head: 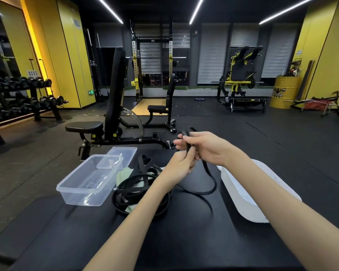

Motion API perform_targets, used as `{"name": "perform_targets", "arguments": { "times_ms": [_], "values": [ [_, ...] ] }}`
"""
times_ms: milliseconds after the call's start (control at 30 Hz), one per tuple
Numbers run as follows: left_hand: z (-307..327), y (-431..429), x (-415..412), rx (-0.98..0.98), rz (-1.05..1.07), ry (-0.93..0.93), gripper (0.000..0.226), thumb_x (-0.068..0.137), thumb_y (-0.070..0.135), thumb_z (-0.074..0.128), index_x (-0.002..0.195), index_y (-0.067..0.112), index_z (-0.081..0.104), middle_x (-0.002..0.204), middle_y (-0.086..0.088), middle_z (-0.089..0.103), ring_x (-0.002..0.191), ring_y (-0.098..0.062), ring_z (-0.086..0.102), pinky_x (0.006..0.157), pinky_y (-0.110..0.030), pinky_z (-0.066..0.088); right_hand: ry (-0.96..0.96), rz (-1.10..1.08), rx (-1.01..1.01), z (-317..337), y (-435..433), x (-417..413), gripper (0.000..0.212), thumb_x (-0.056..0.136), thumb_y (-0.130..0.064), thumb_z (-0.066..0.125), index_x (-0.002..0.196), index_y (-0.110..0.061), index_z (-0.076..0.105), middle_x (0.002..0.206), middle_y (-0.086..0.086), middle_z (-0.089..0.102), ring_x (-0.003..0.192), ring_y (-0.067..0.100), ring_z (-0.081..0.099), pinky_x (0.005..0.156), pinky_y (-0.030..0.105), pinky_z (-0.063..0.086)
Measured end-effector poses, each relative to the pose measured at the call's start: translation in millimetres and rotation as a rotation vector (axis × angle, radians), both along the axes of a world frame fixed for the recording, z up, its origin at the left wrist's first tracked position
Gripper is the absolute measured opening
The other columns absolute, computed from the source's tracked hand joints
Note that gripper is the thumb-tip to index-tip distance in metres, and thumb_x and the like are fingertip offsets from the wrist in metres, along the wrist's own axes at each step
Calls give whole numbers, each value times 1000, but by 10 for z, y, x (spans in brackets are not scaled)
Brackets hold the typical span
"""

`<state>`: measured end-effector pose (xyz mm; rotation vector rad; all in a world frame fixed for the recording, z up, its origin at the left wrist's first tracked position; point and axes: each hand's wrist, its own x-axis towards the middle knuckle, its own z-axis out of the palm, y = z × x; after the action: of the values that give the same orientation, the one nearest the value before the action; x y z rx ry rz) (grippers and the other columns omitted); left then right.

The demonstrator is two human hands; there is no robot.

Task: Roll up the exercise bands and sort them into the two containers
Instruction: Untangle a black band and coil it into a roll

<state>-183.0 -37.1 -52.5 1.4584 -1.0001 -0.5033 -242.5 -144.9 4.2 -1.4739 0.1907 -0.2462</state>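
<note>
My right hand (203,147) curls round one black band (206,169), and my left hand (181,167) pinches the same band just below it. The long end hangs down in a loop onto the black bench (184,241). Beside it lies a pile of black bands (137,190), too tangled to count, with light green bands (124,173) mixed in. I count two tubs. The clear tub (82,192) on the left is see-through. The white tub (241,194) is on the right, and my arm hides its inside. One clear lid (125,152) lies behind the clear tub.
</note>
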Motion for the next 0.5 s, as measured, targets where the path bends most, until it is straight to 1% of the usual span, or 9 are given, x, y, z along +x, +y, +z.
{"name": "perform_targets", "arguments": {
  "times_ms": [33, 100, 167, 233, 300, 367, 433, 467, 500],
  "values": [
    [27, -12, -5, -4, -10, -14, 38, 103, 34, 32, 73, 17, 47, 57, 5, 32, 53, -10, 31, 51, -18, 29, 13, -26, -14, 9, 21, 8, 15, 94, -11, 53, 106, -6, 60, 97, 5, 70, 87, 13, 67, 49, 18, 40],
    [17, 2, 28, 0, -11, -56, 33, 103, 32, 36, 78, 18, 52, 62, 2, 43, 56, -12, 44, 56, -18, 36, 2, -79, 9, 48, 22, 23, 14, 94, -6, 52, 104, -4, 61, 89, 4, 70, 74, 10, 67, 47, 18, 44],
    [-49, 62, 113, 25, 3, -124, 25, 101, 26, 42, 90, 14, 60, 68, 0, 58, 63, -12, 57, 64, -17, 42, -57, -108, 63, 92, -13, 46, 14, 93, 0, 51, 104, -1, 60, 88, 6, 70, 74, 13, 68, 59, 23, 54],
    [-142, 147, 236, 104, 46, -250, 24, 99, 27, 45, 91, 14, 64, 71, 3, 66, 68, -9, 62, 70, -21, 45, -112, -161, 82, 129, -60, 65, 11, 93, 0, 53, 101, 0, 61, 91, 8, 70, 76, 16, 69, 68, 27, 56],
    [-219, 228, 317, 170, 97, -339, 27, 99, 28, 43, 83, 18, 62, 63, 6, 62, 63, -9, 60, 71, -25, 46, -141, -217, 99, 137, -94, 88, 9, 93, -4, 54, 97, -2, 61, 94, 7, 69, 77, 14, 70, 68, 26, 56],
    [-225, 245, 349, 157, 173, -341, 31, 100, 29, 41, 76, 22, 58, 55, 8, 52, 51, -10, 51, 63, -26, 42, -146, -217, 136, 92, -93, 113, 11, 95, -11, 53, 98, -5, 61, 100, 7, 69, 83, 12, 70, 73, 26, 56],
    [-144, 191, 350, 107, 227, -309, 32, 100, 31, 41, 72, 23, 56, 53, 10, 46, 46, -10, 41, 56, -28, 36, -79, -115, 140, 19, -66, 114, 14, 96, -20, 52, 97, -9, 61, 106, 7, 70, 93, 15, 68, 87, 31, 52],
    [-74, 154, 330, 92, 230, -300, 33, 100, 31, 41, 71, 21, 54, 53, 10, 45, 46, -9, 39, 54, -28, 35, -22, -40, 112, -14, -35, 107, 16, 96, -22, 52, 97, -9, 61, 105, 8, 69, 93, 17, 66, 91, 32, 49],
    [7, 115, 296, 87, 218, -291, 33, 100, 30, 40, 71, 19, 53, 54, 10, 45, 46, -9, 39, 54, -28, 34, 20, 28, 69, -36, -4, 98, 18, 96, -21, 51, 98, -7, 62, 101, 9, 69, 86, 19, 64, 88, 33, 48]
  ]
}}
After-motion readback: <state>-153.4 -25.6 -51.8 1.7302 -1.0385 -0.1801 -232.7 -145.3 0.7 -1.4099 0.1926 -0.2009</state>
